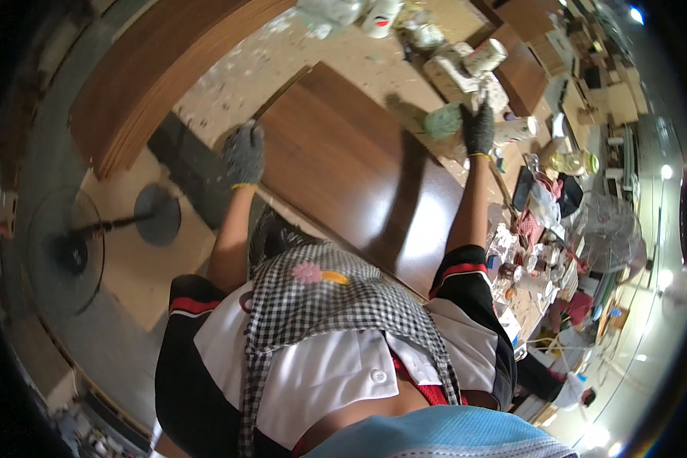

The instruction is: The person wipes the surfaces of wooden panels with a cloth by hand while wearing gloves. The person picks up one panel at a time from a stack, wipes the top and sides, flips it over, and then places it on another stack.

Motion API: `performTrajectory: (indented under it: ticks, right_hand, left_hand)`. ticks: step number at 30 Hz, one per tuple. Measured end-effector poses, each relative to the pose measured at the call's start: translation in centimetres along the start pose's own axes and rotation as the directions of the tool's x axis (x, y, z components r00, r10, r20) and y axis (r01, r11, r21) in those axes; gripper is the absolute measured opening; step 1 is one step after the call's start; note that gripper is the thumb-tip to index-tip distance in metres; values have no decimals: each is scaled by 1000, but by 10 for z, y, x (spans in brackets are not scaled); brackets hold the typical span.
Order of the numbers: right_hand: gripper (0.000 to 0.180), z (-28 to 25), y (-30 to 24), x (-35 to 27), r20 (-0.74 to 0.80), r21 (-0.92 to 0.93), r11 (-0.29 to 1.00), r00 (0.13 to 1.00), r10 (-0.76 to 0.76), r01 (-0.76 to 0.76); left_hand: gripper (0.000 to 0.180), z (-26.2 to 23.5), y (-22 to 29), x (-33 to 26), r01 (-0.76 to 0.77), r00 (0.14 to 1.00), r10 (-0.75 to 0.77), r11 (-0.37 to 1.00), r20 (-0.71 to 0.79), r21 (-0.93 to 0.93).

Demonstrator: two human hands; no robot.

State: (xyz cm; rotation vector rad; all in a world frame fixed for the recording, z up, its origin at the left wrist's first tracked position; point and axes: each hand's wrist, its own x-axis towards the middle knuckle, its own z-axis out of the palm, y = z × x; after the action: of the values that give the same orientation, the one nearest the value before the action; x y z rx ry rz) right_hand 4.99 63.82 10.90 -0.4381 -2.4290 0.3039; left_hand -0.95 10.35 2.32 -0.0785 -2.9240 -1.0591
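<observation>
A brown wood-grain panel [343, 153] lies flat on the work table in front of me, a bright glare on its near right part. My left hand [244, 155], in a dark grey knitted glove, is closed at the panel's left edge, near its far corner. Beyond the panel's right side, my right hand [478, 131] in a matching glove reaches in among paint-stained containers. Its thumb and fingers look apart. A greenish tub [443, 120] stands just left of it, and a white cylindrical container [516, 130] lies to its right.
A stack of curved brown boards [175, 69] rises at the far left. A standing fan [69, 252] is on the floor at left. Glue-spotted bottles, including a white one [381, 18], stand at the back. Rags, bags and a clear jar [574, 162] crowd the right. Another person [572, 391] is far right.
</observation>
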Motion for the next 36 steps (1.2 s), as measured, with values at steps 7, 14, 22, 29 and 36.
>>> performTrajectory:
  ticks: [7,14,22,29,36]
  right_hand:
    - [58,-108,-92,5,668,-8,983,730,143,-185]
    - [66,-57,-181,-222,822,108,875,453,-345,471]
    - [51,79,-320,-182,544,194,890,710,-448,413]
    - [59,-37,-188,-244,700,264,961,670,-246,77]
    - [58,-44,-218,-225,730,184,950,613,-303,251]
  left_hand:
    - [43,1,-42,-8,-28,990,9,991,-141,-134]
    - [35,9,-40,-10,-2,978,-101,872,-184,-489]
    - [34,11,-42,-3,-93,975,17,937,-222,-336]
    - [34,16,-55,-7,-49,972,-52,910,-229,-412]
    - [35,10,-45,-13,19,962,-136,897,-236,-441]
